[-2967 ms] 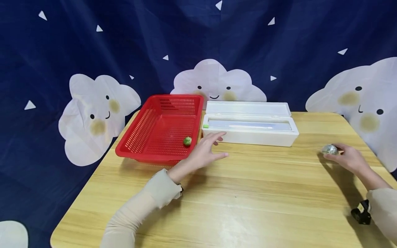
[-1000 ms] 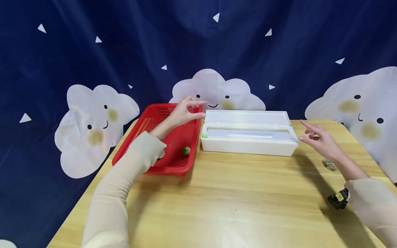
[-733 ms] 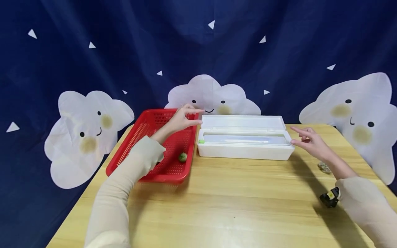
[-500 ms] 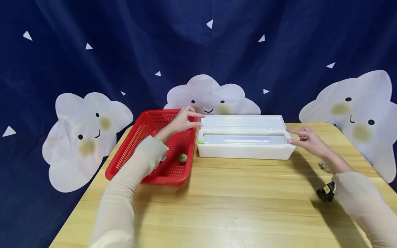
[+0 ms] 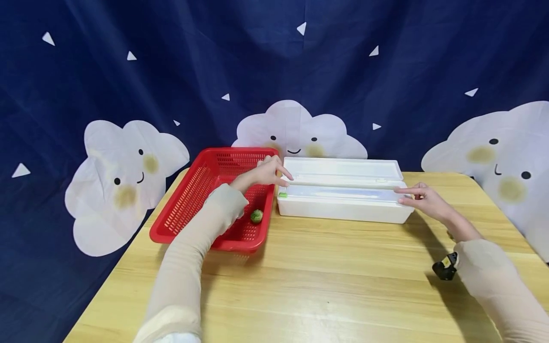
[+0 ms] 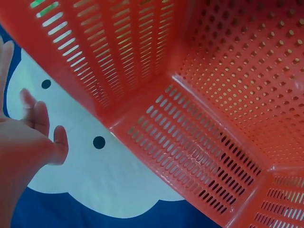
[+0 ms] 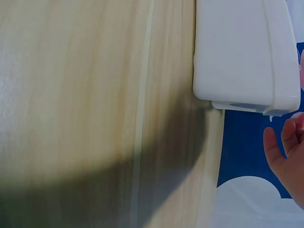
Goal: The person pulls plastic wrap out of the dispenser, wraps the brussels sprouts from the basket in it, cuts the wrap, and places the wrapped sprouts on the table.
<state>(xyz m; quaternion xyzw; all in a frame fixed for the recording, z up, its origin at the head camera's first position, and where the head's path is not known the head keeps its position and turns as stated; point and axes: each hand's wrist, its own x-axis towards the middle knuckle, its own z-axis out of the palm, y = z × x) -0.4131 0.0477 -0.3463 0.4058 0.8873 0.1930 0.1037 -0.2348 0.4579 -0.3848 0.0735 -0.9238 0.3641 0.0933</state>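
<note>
A long white cling film box (image 5: 340, 209) with its lid (image 5: 343, 169) folded back stands at the table's far side. A green slider (image 5: 282, 195) sits at its left front. Clear cling film (image 5: 339, 192) spans the box top between both hands. At the left end, my left hand (image 5: 269, 172) pinches the film with thumb and index finger. My right hand (image 5: 426, 202) pinches it at the right end. The left wrist view has the left hand (image 6: 23, 128) beside the basket wall; the right wrist view has the right hand (image 7: 289, 152) by the box's end.
A red perforated basket (image 5: 171, 224) stands just left of the box, under my left forearm. Inside it lies a small round green thing (image 5: 256, 216). A small silvery lump (image 5: 449, 235) is mostly hidden behind my right forearm. A blue cloud-patterned curtain (image 5: 206, 57) hangs behind the table.
My right hand let go of the silvery lump on the table and moved left to the box. My left hand came to the box's left end. The film now covers the box's opening.
</note>
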